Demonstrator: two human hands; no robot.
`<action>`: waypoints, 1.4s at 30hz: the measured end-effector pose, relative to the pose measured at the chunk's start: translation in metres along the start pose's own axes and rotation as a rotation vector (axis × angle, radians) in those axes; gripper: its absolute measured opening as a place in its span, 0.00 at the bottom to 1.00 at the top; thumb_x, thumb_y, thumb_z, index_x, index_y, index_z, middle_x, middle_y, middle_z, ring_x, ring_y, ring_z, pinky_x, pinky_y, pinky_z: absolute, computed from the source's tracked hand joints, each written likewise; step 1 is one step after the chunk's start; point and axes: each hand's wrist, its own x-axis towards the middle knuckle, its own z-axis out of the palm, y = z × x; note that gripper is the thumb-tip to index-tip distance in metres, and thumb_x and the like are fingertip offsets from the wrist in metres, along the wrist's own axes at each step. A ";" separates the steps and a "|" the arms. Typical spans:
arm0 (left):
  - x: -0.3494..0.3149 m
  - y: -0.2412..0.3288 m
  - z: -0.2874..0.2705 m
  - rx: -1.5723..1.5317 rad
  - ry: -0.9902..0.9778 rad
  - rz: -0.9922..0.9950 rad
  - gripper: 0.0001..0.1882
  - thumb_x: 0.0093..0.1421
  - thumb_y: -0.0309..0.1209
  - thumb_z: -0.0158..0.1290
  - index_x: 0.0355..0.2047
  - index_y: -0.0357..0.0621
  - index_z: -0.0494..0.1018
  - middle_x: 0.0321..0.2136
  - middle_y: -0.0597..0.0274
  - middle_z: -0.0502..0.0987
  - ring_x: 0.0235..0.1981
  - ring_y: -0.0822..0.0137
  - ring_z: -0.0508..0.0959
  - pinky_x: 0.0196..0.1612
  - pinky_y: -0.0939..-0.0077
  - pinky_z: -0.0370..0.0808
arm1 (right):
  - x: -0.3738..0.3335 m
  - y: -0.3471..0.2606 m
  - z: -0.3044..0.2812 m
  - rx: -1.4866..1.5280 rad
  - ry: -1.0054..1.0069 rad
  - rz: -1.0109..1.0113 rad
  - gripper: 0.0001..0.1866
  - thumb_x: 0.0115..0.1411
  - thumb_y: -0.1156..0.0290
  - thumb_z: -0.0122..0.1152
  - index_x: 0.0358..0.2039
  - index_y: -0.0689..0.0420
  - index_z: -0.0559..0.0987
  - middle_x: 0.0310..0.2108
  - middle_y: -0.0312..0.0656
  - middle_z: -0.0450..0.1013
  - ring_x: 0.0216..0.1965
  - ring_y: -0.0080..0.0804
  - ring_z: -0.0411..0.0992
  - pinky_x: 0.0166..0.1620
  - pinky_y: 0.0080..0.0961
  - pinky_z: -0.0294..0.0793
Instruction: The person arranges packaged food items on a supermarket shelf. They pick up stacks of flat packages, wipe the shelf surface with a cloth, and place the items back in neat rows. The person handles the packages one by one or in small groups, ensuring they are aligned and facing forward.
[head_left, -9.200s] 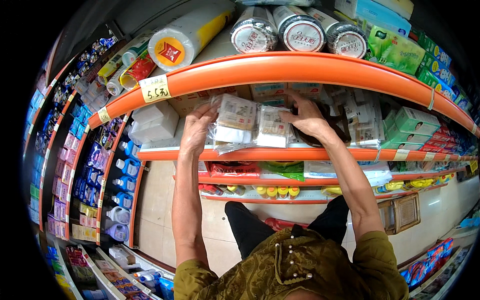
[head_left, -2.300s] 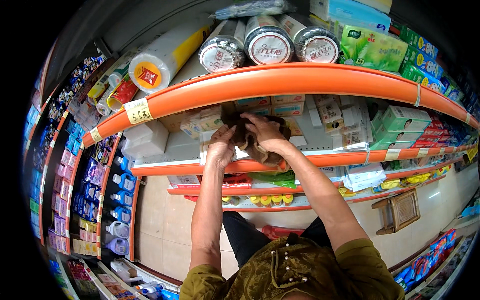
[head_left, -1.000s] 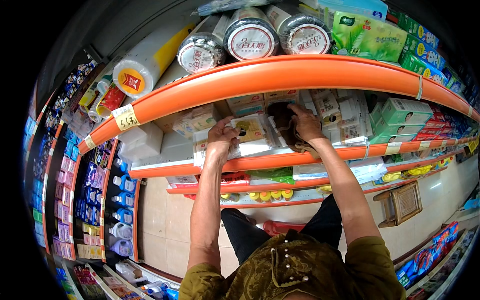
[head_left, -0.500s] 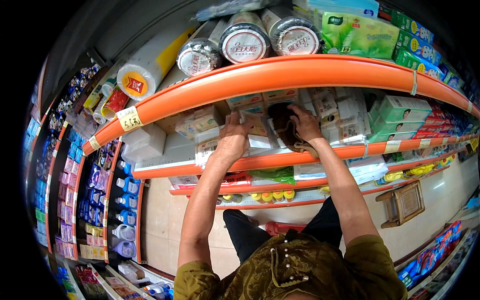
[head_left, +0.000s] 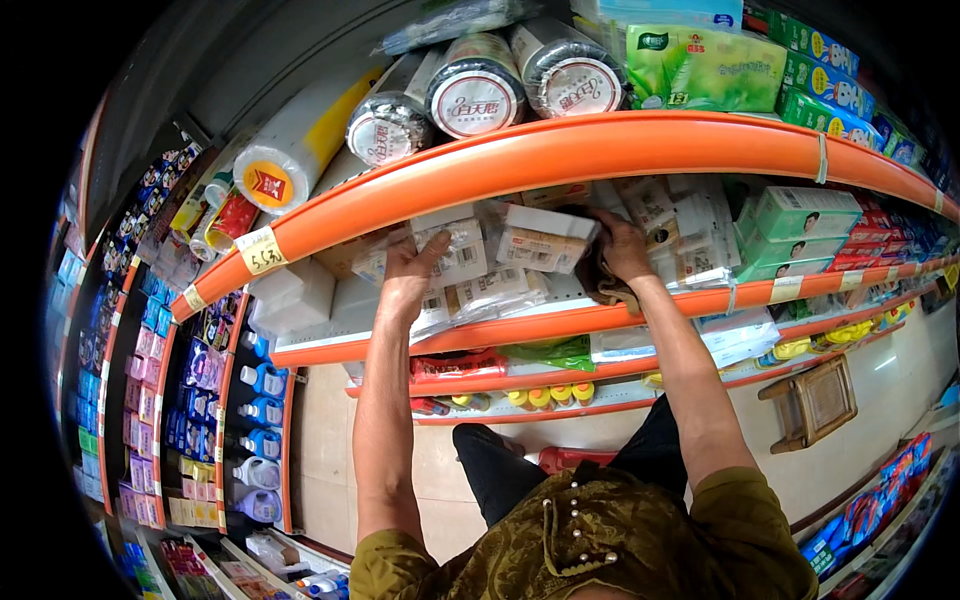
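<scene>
The left hand (head_left: 408,266) pinches a clear packet (head_left: 465,256); the right hand (head_left: 624,250) clutches brown cloth (head_left: 604,287), fingertips hardly visible.

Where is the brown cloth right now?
In the head view, the brown cloth is right of centre, at the right hand, just behind the shelf's orange edge and right of a white-and-tan packet.

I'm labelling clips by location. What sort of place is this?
Probably a shop or small supermarket: orange-edged shelves stocked with packaged goods, a price tag on the shelf edge, and a column of similar bottles at the left.
</scene>
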 end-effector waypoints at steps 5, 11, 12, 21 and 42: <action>0.000 -0.035 -0.013 -0.481 0.114 -0.310 0.16 0.51 0.30 0.54 0.38 0.33 0.69 0.35 0.56 0.74 0.36 0.66 0.73 0.40 0.72 0.68 | 0.001 -0.004 0.000 0.041 0.035 0.023 0.15 0.55 0.74 0.47 0.45 0.52 0.71 0.38 0.53 0.70 0.41 0.48 0.68 0.43 0.36 0.67; -0.006 -0.041 -0.016 -0.585 0.019 -0.306 0.14 0.52 0.29 0.52 0.38 0.36 0.69 0.34 0.57 0.73 0.35 0.63 0.74 0.39 0.65 0.72 | 0.009 0.014 -0.001 0.078 0.113 0.125 0.15 0.57 0.74 0.47 0.45 0.54 0.71 0.38 0.51 0.71 0.41 0.45 0.68 0.43 0.33 0.66; -0.008 -0.041 -0.015 -0.577 0.005 -0.324 0.13 0.52 0.29 0.52 0.37 0.36 0.69 0.34 0.57 0.73 0.34 0.62 0.74 0.38 0.64 0.73 | 0.010 0.018 -0.001 0.083 0.151 0.153 0.15 0.57 0.74 0.47 0.45 0.55 0.71 0.39 0.50 0.71 0.41 0.43 0.69 0.43 0.32 0.66; -0.008 -0.040 -0.007 -0.418 0.086 -0.390 0.15 0.52 0.31 0.51 0.40 0.41 0.66 0.37 0.58 0.70 0.38 0.62 0.70 0.33 0.56 0.71 | 0.014 -0.110 -0.005 0.405 0.163 0.078 0.15 0.57 0.73 0.47 0.45 0.58 0.69 0.45 0.45 0.68 0.45 0.36 0.66 0.47 0.29 0.64; -0.007 -0.051 -0.002 -0.445 0.144 -0.358 0.12 0.53 0.26 0.49 0.38 0.35 0.68 0.34 0.57 0.73 0.35 0.64 0.72 0.39 0.69 0.69 | 0.017 -0.037 0.022 0.071 -0.230 -0.128 0.28 0.46 0.84 0.44 0.51 0.54 0.66 0.44 0.55 0.66 0.46 0.48 0.65 0.47 0.36 0.65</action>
